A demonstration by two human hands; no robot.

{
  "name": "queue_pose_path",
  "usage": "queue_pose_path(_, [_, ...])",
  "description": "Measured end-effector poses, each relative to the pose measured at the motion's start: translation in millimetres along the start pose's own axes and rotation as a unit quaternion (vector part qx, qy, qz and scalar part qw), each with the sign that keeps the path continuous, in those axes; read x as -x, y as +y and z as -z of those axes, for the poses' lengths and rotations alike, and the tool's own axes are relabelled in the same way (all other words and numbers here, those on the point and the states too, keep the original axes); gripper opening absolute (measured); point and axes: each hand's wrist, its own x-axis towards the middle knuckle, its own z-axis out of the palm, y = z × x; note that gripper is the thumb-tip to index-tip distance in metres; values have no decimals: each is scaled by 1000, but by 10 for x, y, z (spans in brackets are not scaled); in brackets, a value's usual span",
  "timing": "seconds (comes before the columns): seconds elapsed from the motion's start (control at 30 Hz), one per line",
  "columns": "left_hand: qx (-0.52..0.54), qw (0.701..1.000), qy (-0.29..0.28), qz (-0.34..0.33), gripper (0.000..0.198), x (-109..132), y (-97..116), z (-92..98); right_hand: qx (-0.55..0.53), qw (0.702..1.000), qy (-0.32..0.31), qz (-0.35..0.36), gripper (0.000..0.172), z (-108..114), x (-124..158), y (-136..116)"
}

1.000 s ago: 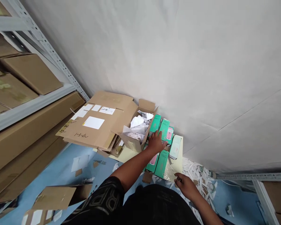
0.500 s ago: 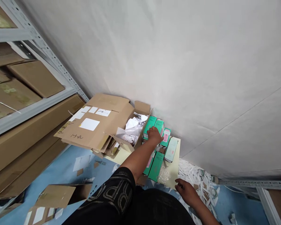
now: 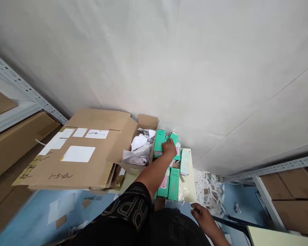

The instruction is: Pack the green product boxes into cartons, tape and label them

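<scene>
My left hand reaches forward and is closed on the near end of a narrow green box. That box sits slightly tilted among other green boxes. Just left of it is another green box, against the open carton. Nearer to me lie a long green box and one with a pink label. A pale green box rests at the right. My right hand hangs by the table's near right corner, fingers loosely bent and apart, holding nothing.
An open carton with crumpled white paper stands left of the green boxes. Beside it lie flattened cardboard boxes. Bubble wrap lies on the cream table. Paper strips cover the floor; shelves flank both sides.
My view has turned to the right. The green box under my left hand has shifted and tilted away from its left neighbour. My right hand stays low beside the table.
</scene>
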Motion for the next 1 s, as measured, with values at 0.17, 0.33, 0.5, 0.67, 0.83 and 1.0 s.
queue_pose_path(0.17, [95, 994, 41, -18, 94, 128, -25, 324, -5, 998, 56, -23, 47, -75, 113, -256])
queue_pose_path(0.33, [228, 971, 36, -68, 93, 353, 70, 639, -27, 993, 107, -45, 48, -25, 224, -386])
queue_pose_path(0.5, [471, 861, -56, -184, 77, 718, 220, 474, -135, 983, 102, -76, 55, 46, 338, -311])
queue_pose_path(0.67, [581, 741, -208, -264, 78, 1340, 392, -173, -360, 922, 134, -59, 78, 247, 336, -457])
queue_pose_path(0.83, [660, 651, -227, -299, 77, 1702, 317, -496, -262, 951, 158, 46, 77, 514, 200, -822])
queue_pose_path(1.0, [580, 703, -232, -340, 42, 1688, 132, -487, -216, 957, 171, 89, 79, 649, 34, -809])
